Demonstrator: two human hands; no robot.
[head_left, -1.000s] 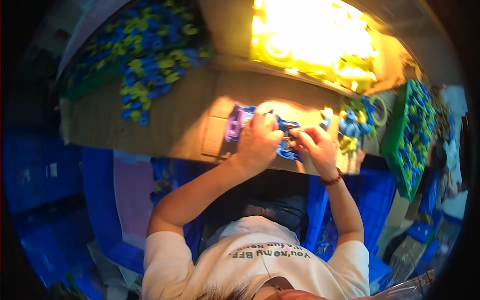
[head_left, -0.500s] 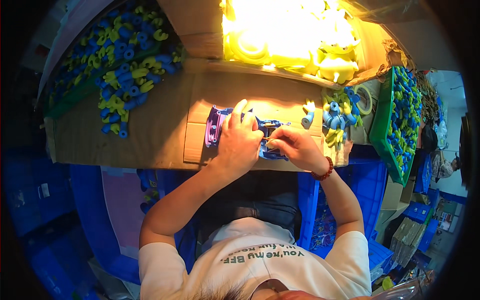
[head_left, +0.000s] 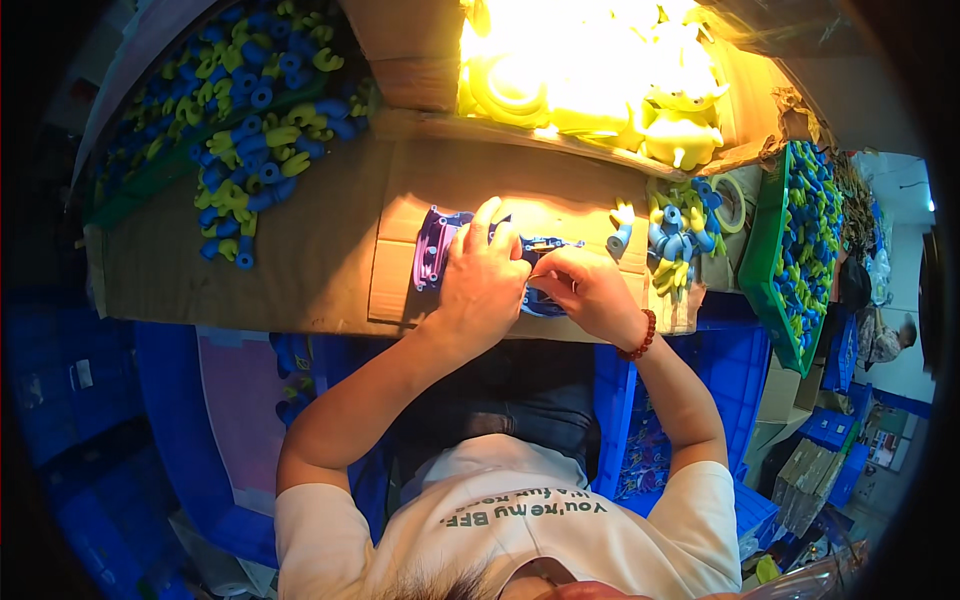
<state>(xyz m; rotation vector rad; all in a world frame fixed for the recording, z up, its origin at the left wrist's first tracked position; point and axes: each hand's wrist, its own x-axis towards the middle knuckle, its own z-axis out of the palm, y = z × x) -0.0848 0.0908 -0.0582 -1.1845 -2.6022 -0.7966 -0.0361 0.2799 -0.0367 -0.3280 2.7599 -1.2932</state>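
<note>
A purple and blue plastic toy shell lies on the cardboard with its hollow, ribbed inside facing up. Over its middle rests my left hand, gripping it, index finger stretched along the far side. My right hand, wearing a red bead bracelet, is closed in a pinch at the shell's blue right part. What sits between those fingertips is hidden and too small to name. Just right of the shell, a single blue arm piece with a yellow hand lies by itself.
Blue-and-yellow arm pieces form a small pile at the right and a larger one at the left. A green crate of them stands far right, near a tape roll. Yellow figures sit in a brightly lit box behind.
My right hand has shifted slightly left and its fingertips have drawn closer to my left hand. The left hand keeps its hold on the shell. The whole view has shifted a little.
</note>
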